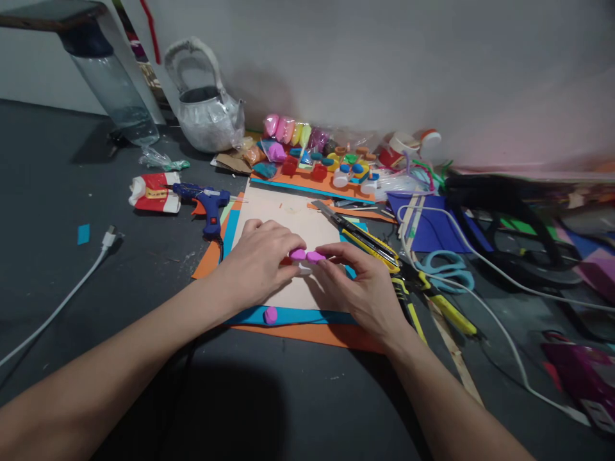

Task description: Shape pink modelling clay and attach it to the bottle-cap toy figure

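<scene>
Between my two hands is a piece of purple modelling clay (314,257), narrowed at its middle into two lobes. My left hand (262,259) pinches the left lobe between thumb and fingers. The right lobe is pinched by my right hand (365,282). Something small and white (303,269) shows just below the clay; I cannot tell what it is. Both hands are over a cream sheet (288,298) on top of blue and orange sheets. A small purple clay lump (270,315) rests on the blue sheet's near edge.
Left of the sheets lies a blue glue gun (209,205). A yellow utility knife (368,240), pliers (446,307) and blue scissors (446,272) lie to the right. Behind are bagged clay (288,130), paint pots (342,174), a kettle (209,118) and a bottle (118,89). A white cable (504,346) crosses the right side.
</scene>
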`<state>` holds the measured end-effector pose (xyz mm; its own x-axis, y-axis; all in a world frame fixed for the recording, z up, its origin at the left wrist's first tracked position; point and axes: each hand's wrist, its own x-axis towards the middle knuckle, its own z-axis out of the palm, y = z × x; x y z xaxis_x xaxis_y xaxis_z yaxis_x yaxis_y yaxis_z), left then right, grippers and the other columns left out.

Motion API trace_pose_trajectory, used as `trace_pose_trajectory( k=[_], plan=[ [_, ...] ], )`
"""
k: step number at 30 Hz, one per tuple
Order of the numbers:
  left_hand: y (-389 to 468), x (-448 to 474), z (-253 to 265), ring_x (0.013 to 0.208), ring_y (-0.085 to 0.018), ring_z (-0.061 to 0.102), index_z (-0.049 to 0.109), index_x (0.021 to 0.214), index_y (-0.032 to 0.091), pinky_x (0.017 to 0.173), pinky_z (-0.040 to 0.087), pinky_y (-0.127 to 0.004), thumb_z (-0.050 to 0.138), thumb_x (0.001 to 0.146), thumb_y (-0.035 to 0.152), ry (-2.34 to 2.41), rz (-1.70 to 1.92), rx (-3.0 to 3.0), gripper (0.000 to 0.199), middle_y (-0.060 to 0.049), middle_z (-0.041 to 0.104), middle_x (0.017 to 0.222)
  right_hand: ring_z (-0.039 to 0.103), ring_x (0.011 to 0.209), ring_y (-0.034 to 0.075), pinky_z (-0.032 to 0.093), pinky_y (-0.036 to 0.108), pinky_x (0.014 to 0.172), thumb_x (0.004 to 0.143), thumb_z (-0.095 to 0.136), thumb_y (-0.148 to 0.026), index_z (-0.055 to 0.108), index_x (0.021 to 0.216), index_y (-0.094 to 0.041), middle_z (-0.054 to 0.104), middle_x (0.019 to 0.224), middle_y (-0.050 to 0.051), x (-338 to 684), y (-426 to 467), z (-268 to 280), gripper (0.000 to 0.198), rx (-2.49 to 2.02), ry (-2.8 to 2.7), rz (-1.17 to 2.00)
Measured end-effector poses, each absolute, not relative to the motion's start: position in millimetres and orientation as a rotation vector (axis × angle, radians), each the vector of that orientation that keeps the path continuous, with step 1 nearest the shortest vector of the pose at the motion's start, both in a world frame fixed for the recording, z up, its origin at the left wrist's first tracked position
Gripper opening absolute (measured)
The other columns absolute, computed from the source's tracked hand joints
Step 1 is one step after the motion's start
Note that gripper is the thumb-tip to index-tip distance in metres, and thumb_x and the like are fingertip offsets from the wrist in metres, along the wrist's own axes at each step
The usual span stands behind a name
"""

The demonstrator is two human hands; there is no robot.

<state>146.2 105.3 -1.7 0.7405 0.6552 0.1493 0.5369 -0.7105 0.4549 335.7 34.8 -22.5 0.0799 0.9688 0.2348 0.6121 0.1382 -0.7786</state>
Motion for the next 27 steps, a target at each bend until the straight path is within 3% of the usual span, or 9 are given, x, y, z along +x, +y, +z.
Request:
trace_pose_trajectory(
  k=[17,27],
  plan=[
    [103.3,150.6,-3.9,0.106,-0.026,0.057,0.066,0.105,0.018,0.091,0.033,-0.043,0.063,0.091,0.031,0.948,0.496,2.592,0.02,-0.008,0.07,0.108,0.068,0.093,0.02,0.052,0.036,0.084,0.09,0.063,-0.026,0.068,0.103,-0.022,0.074,0.102,0.004,336.1,32.8,-26.1,0.014,-1.526,-1.728,0.473],
    [103.5,159.6,-4.9,0.108,-0.027,0.055,0.067,0.096,0.018,0.092,0.031,-0.045,0.059,0.093,0.028,0.888,0.518,2.725,0.013,-0.008,0.069,0.105,0.066,0.091,0.021,0.051,0.035,0.081,0.093,0.061,-0.029,0.068,0.099,-0.024,0.073,0.097,0.004,338.1,34.9,-27.6,0.01,-1.521,-1.778,0.485]
  ],
)
